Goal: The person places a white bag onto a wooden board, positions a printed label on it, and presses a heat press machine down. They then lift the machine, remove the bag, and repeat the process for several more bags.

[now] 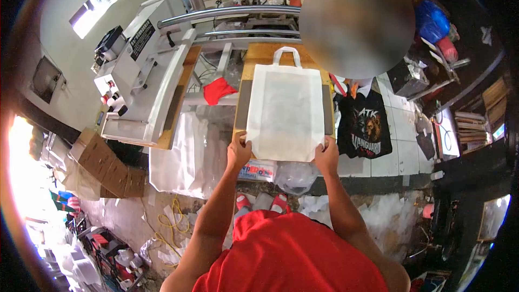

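The left hand (pixel 239 150) and right hand (pixel 326 155) pinch the near corners of the white bag (pixel 286 112), which lies flat at the table's (pixel 260 54) near edge, its handle (pixel 287 53) toward the far edge. A red cloth (pixel 218 91) sits off the left edge, a black shirt (pixel 365 124) off the right.

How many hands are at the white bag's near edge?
2. The left hand is at the near left corner of the white bag; the right hand is at its near right corner. The blurred patch may hide others, but not at this edge.

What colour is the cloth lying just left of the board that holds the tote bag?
The cloth is plain bright red, seen in the head view.
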### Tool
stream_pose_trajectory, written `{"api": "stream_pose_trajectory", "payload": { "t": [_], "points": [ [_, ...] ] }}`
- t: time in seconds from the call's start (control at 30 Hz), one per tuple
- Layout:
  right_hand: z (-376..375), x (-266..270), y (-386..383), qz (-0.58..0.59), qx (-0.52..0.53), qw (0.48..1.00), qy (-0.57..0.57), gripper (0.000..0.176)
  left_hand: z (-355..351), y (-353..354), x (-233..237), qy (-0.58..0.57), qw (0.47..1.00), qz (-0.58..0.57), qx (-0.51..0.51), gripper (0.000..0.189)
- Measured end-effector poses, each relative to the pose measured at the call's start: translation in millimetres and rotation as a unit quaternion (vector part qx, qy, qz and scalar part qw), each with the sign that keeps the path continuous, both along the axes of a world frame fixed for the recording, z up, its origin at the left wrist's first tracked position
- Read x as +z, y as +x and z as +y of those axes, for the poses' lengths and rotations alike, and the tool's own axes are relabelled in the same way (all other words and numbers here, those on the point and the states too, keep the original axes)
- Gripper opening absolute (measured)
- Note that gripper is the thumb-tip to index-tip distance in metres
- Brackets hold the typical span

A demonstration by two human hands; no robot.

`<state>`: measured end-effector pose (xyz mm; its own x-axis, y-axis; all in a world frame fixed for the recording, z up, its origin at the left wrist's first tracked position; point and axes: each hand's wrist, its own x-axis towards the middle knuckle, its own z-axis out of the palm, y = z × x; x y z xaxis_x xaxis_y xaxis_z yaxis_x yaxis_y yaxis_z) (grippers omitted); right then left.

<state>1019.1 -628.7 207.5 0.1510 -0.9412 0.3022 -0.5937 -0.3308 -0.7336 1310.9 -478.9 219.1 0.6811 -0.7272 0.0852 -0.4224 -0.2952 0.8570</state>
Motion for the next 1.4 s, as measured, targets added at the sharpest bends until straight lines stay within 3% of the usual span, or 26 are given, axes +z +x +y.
{"api": "stream_pose_trajectory", "payload": {
  "t": [0.23,0.3,0.73,0.8,0.87,0.93,1.0,1.03,1.13,1.27,1.33,1.4],
  "points": [
    [-0.3,1.6,-0.9,0.020,0.004,1.000,0.020,0.033,-2.1,2.8,-0.3,-0.005,1.000,-0.013,0.011,0.035],
    [-0.3,-3.2,0.4,0.019,0.000,0.996,-0.091,0.031,-0.1,1.2,2.1,0.005,1.000,-0.005,0.011,0.035],
    [-2.0,-10.0,-5.6,0.016,0.014,1.000,-0.018,0.028,4.6,3.8,15.9,0.047,0.999,-0.011,-0.004,0.036],
    [11.5,-2.2,-6.3,-0.059,-0.093,0.994,-0.027,0.025,19.5,2.4,20.0,0.058,0.998,-0.006,-0.003,0.035],
    [33.1,-21.9,-28.9,-0.136,-0.154,0.978,-0.043,0.024,42.2,4.0,19.2,-0.066,0.996,-0.064,-0.017,0.033],
    [46.5,-136.5,-92.0,0.028,-0.181,0.978,-0.094,0.021,79.2,11.7,4.3,-0.041,0.992,-0.115,-0.007,0.030],
    [101.5,-141.4,-70.8,0.002,-0.153,0.987,0.045,0.018,130.5,7.8,-8.1,-0.024,0.996,-0.052,0.073,0.025],
    [119.3,-148.0,-52.0,0.009,-0.151,0.987,0.051,0.018,161.5,9.7,-24.9,0.021,0.995,-0.069,0.065,0.023],
    [154.4,-172.3,8.0,0.101,0.114,0.976,0.158,0.018,274.2,4.3,-89.8,0.133,0.986,-0.097,0.008,0.025],
    [145.6,-218.7,81.8,0.197,0.143,0.958,0.152,0.023,455.5,-29.4,-165.7,0.358,0.926,0.051,-0.108,0.031],
    [122.1,-246.3,115.9,0.301,0.160,0.929,0.145,0.035,504.4,-50.2,-142.4,0.453,0.884,0.094,-0.068,0.028],
    [101.7,-310.9,125.4,0.256,0.137,0.957,-0.011,0.043,622.2,-71.4,-205.9,0.477,0.846,-0.013,-0.237,0.028]
  ]
}}
